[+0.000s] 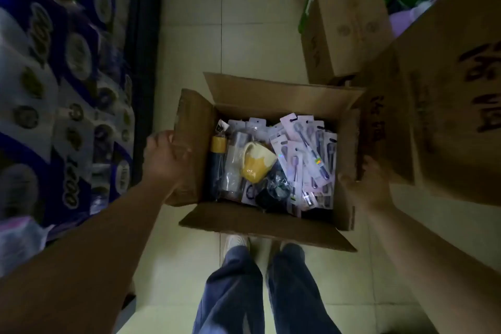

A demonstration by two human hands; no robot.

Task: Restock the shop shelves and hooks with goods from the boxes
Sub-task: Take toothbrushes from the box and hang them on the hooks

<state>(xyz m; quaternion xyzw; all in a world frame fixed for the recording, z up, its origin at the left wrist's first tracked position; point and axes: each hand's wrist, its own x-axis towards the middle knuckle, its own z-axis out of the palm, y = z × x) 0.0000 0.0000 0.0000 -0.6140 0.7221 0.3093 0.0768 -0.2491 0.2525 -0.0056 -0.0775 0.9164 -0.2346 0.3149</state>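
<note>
While both hands clasp box [267, 106] | left hand [165, 156] on left flap, right hand [364, 184] at right wall | mug [256, 163] fragile, load loose; support underneath.

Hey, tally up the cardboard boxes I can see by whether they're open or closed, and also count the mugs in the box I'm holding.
Open cardboard boxes: 1, the open box gripped by the left hand and right hand
Closed cardboard boxes: 2, the small box and the large box
Mugs: 1, the yellow mug
Total: 4
</note>
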